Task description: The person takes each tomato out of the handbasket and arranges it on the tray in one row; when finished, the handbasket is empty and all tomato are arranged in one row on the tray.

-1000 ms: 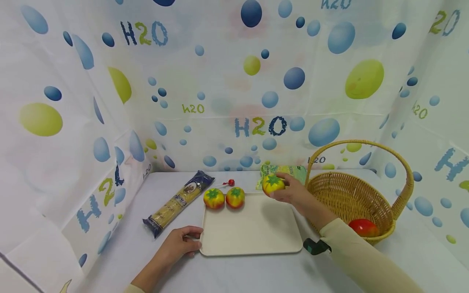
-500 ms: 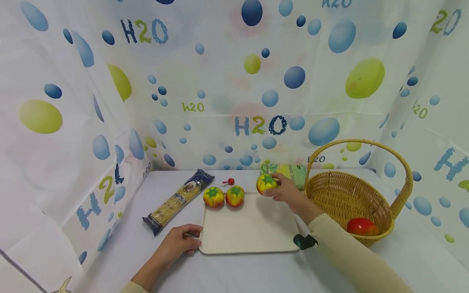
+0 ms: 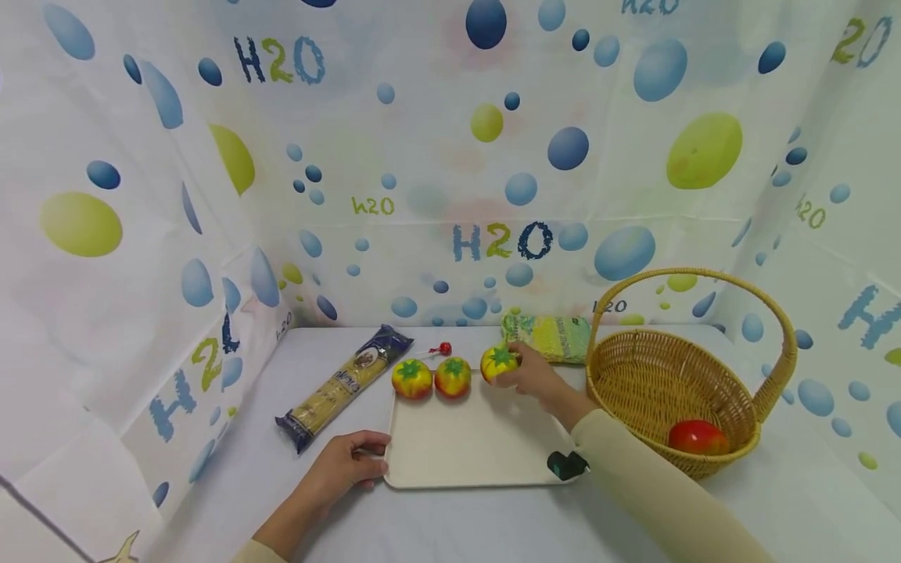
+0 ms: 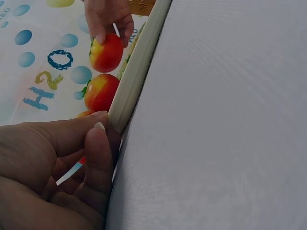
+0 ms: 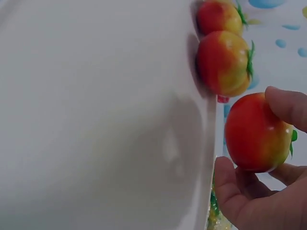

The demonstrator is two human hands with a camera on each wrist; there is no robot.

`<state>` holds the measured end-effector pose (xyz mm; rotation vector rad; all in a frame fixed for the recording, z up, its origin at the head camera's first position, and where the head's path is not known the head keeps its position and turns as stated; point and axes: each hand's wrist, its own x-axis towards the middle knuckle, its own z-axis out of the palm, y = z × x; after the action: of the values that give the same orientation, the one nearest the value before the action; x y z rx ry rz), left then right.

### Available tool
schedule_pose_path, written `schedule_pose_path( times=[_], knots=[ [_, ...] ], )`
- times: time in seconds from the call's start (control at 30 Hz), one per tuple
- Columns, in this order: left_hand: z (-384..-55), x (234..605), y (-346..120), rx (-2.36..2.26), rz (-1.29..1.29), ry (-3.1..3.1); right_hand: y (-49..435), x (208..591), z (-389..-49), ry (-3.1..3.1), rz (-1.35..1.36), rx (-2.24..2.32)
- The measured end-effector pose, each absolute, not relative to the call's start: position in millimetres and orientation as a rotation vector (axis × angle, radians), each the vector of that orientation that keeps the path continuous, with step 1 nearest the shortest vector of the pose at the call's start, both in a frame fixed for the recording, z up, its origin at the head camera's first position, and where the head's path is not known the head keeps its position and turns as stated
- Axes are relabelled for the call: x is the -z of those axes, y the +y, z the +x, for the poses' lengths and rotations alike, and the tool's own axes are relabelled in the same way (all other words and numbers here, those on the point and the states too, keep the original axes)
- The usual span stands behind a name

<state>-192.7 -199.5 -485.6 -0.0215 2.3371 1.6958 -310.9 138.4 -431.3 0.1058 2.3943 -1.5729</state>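
My right hand (image 3: 535, 379) grips a yellow-red toy tomato (image 5: 256, 134) with a green star-shaped top, between thumb and fingers. It is held above the far edge of the cream tray (image 3: 479, 446), and its shadow falls on the tray in the right wrist view. Two similar tomatoes sit side by side in the tray's far left corner: a left one (image 3: 411, 379) and a right one (image 3: 453, 378). At the tray's left rim, my left hand (image 3: 345, 467) pinches the edge with thumb and fingertips, as the left wrist view (image 4: 62, 167) shows.
A wicker basket (image 3: 633, 375) with a tall handle stands to the right, a red fruit (image 3: 698, 438) inside. Left of the tray lies a pack of spaghetti (image 3: 345, 387). Behind the tray are a red lollipop (image 3: 445, 349) and a green-yellow packet (image 3: 552, 338).
My right hand has carried the tomato leftward along the tray's far edge, nearer the other two, and slightly lower. My left hand stays at the tray's rim.
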Motion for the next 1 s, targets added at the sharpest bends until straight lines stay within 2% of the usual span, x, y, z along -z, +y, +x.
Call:
schedule_pose_path(
  times=[0.5, 1.0],
  knots=[
    [-193.4, 486.6, -197.6, -1.677, -0.044, 2.340, 126.7, 448.8, -318.6, 2.586, 0.090, 1.349],
    [-195.3, 487.7, -198.9, -1.669, -0.066, 2.353, 118.0, 449.8, -313.2, 2.567, 0.045, 1.371]
  ],
)
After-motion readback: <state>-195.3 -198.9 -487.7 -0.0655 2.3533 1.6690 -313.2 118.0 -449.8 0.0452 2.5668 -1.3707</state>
